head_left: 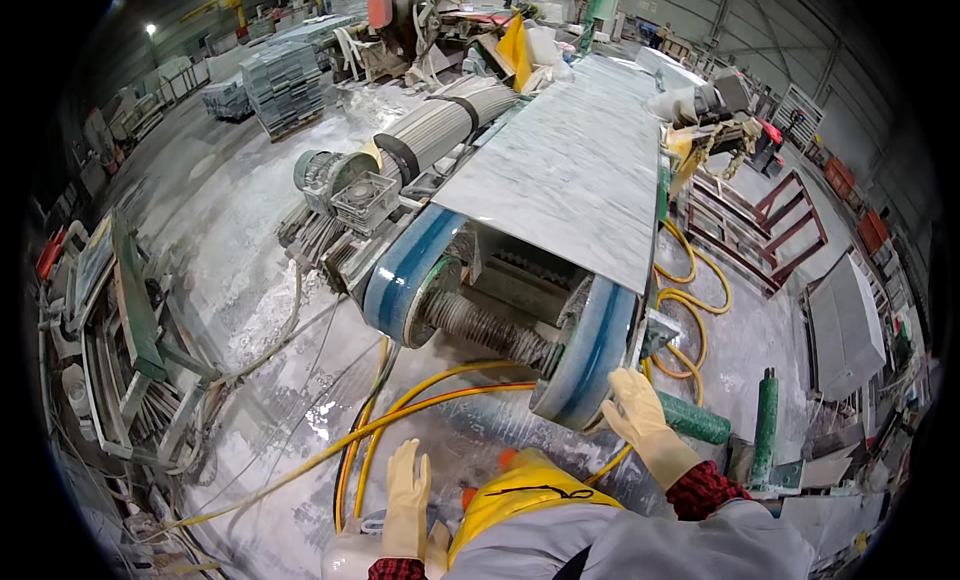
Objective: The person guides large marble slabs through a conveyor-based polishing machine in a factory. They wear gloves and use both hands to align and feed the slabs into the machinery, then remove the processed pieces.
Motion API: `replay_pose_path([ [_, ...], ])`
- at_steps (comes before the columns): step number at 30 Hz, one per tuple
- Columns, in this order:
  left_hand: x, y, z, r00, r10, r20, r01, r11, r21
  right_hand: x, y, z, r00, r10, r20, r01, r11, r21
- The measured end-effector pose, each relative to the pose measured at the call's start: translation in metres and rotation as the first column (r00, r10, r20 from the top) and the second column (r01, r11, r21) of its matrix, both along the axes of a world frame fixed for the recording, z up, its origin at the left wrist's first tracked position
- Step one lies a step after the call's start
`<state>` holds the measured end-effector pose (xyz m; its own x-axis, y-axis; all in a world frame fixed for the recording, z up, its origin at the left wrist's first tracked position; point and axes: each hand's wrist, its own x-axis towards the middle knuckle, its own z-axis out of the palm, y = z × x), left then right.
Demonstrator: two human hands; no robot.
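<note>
A pale, grey-veined stone slab (560,170) lies flat on a conveyor with two blue belts, its near edge short of the conveyor's end. The right blue belt (597,355) curves down around the end, and the left blue belt (405,270) does the same. Between them runs a ribbed roller (485,332). My right hand (640,420), in a cream rubber glove, is at the right belt's outer side with fingers stretched out; whether it touches is unclear. My left hand (407,495), gloved alike, is raised low in front of me, fingers up and slightly apart, holding nothing.
Yellow hoses (400,413) cross the wet floor before the conveyor, and more coil at its right. A motor (335,180) juts out on the left. Green metal posts (766,430) stand near my right arm. A dark red rack (760,230) and stone stacks (285,90) stand farther off.
</note>
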<state>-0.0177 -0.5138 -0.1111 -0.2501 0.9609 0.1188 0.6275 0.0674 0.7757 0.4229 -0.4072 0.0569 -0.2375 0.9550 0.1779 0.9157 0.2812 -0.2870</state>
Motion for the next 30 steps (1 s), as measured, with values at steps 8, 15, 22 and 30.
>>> replay_pose_path([
  [8, -0.017, 0.034, 0.024, 0.998, 0.061, -0.02, -0.056, 0.984, 0.167, 0.026, 0.162, -0.071, 0.995, -0.085, -0.06, 0.1, 0.934, 0.342],
  [15, -0.065, 0.129, 0.042, 0.954, -0.067, -0.294, 0.112, 0.984, 0.142, 0.057, 0.241, -0.11, 0.914, -0.402, -0.045, 0.395, 0.862, 0.317],
  [22, -0.075, 0.271, 0.064, 0.932, -0.249, -0.263, 0.305, 0.931, 0.199, 0.037, 0.238, -0.103, 0.881, -0.467, -0.079, 0.461, 0.805, 0.373],
  [30, -0.017, 0.476, 0.097, 0.705, -0.472, -0.53, 0.627, 0.763, 0.154, 0.034, 0.23, -0.083, 0.874, -0.485, -0.037, 0.446, 0.77, 0.456],
])
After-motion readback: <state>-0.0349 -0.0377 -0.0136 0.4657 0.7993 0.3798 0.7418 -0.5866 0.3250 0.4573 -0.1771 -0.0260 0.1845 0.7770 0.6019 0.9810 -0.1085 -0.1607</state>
